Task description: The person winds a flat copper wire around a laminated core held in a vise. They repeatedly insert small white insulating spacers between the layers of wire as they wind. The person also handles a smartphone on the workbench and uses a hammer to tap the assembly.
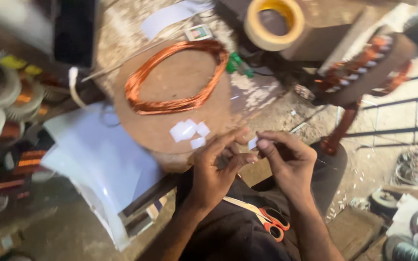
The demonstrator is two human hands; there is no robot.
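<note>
I see my left hand and right hand meet just below the round board; both sets of fingertips pinch one small white slip between them, the other fingers loosely curled; a copper coil lies on the board, with white slips near its front edge; scissors rest on my lap; a tape roll sits beyond.
</note>
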